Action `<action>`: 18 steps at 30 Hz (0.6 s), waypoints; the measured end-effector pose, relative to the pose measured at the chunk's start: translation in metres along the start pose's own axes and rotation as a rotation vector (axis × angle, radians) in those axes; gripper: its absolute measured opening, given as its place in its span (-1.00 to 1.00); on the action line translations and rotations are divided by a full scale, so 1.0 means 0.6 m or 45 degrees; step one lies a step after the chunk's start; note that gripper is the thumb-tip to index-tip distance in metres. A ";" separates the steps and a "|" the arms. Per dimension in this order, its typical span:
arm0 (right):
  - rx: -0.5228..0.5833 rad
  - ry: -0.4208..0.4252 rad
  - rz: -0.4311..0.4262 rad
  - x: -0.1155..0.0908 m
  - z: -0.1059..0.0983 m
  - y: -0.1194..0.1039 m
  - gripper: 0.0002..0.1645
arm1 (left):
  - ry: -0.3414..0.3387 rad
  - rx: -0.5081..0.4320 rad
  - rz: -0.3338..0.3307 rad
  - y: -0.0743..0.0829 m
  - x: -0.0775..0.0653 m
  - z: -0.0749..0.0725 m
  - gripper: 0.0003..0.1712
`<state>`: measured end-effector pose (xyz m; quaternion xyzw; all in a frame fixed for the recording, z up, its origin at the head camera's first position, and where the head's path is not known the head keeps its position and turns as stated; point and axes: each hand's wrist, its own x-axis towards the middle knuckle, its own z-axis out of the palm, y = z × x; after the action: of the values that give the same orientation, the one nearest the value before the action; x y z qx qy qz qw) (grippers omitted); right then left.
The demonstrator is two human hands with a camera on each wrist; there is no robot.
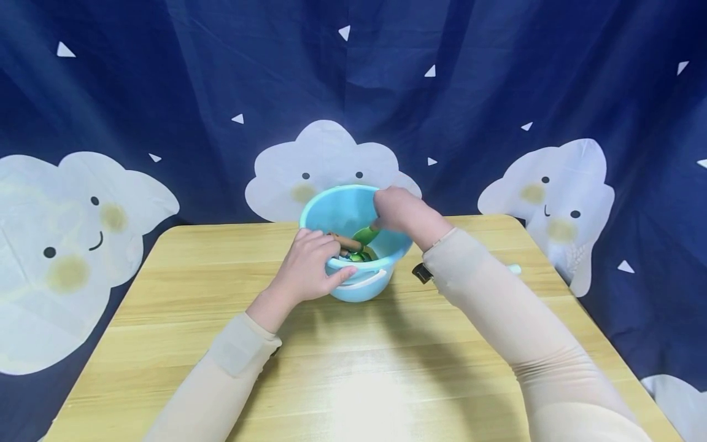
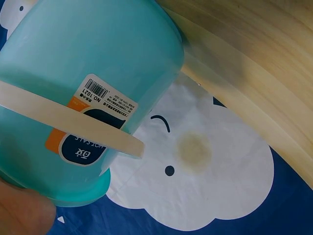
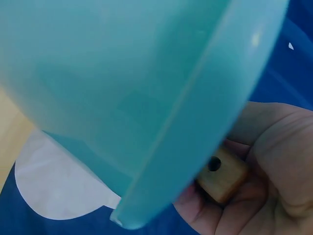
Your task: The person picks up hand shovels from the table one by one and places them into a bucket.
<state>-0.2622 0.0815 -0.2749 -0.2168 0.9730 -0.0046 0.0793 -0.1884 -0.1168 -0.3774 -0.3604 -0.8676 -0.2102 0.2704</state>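
Observation:
A light blue plastic bucket (image 1: 353, 288) stands at the table's far side, its white carrying handle (image 2: 73, 120) hanging down the outside. My left hand (image 1: 309, 264) grips the near left rim, thumb outside and fingers over the edge. At the right rim, my right hand (image 1: 403, 212) reaches into the bucket and holds a small green trowel (image 1: 364, 236) by its wooden handle (image 3: 222, 176), whose holed end shows in the right wrist view. Inside the bucket lie another wooden handle (image 1: 348, 242) and some green pieces (image 1: 360, 257), partly hidden by the rim.
The bucket stands on a light wooden table (image 1: 342, 356). A small pale object (image 1: 515, 269) pokes out from behind my right forearm. Beyond the table's far edge hangs a dark blue curtain (image 1: 210, 73) with white clouds.

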 end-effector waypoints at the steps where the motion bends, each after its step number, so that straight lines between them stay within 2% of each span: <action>1: 0.006 -0.007 0.005 0.001 0.002 -0.001 -0.69 | -0.001 0.000 -0.001 -0.001 0.000 0.001 -0.51; 7: 0.044 -0.027 0.022 0.006 0.016 -0.005 -0.70 | -0.022 -0.008 -0.013 -0.003 0.000 0.004 -0.53; 18: 0.063 -0.046 -0.047 0.015 0.037 -0.004 -0.71 | -0.020 0.000 -0.020 -0.004 -0.001 0.004 -0.47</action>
<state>-0.2659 0.0759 -0.2979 -0.2328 0.9668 -0.0262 0.1022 -0.1904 -0.1171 -0.3800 -0.3552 -0.8725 -0.2095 0.2619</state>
